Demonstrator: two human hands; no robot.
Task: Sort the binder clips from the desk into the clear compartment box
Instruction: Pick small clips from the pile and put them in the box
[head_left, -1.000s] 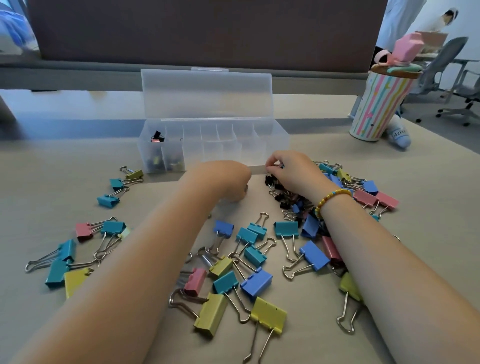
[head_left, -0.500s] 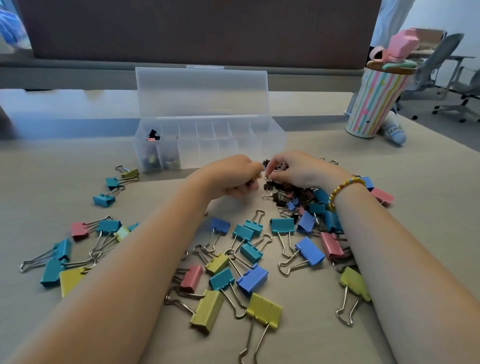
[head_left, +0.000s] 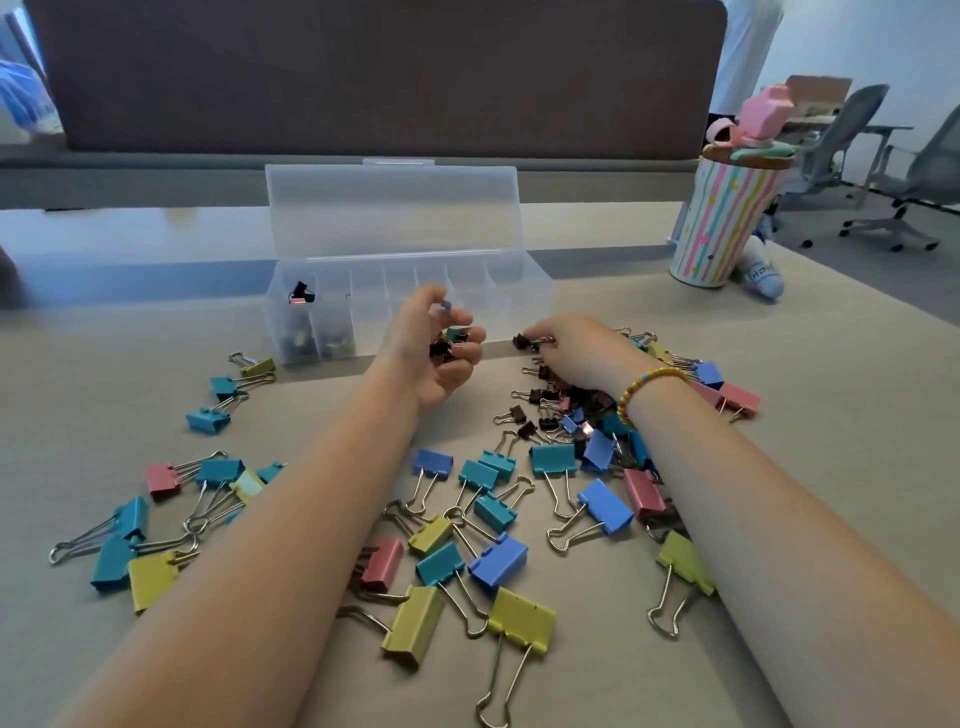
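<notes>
The clear compartment box (head_left: 498, 291) stands open on the desk, lid upright, with a few small clips in its left compartments. My left hand (head_left: 431, 358) is palm up in front of the box, cupped around several small dark binder clips (head_left: 448, 344). My right hand (head_left: 576, 353) rests on a heap of small dark clips (head_left: 545, 400), fingertips pinching one small dark clip (head_left: 524, 341). Large blue, teal, yellow and pink binder clips (head_left: 498, 561) lie scattered across the desk between and around my forearms.
A striped cup (head_left: 722, 223) with a pink topper stands at the back right, a small white bottle (head_left: 761, 273) beside it. A dark divider panel (head_left: 363, 78) runs behind the box. Office chairs (head_left: 893, 171) and a person stand far right.
My left hand has turned palm up and risen toward the box, showing small clips in it. My right hand has stayed on the heap and pinches a dark clip.
</notes>
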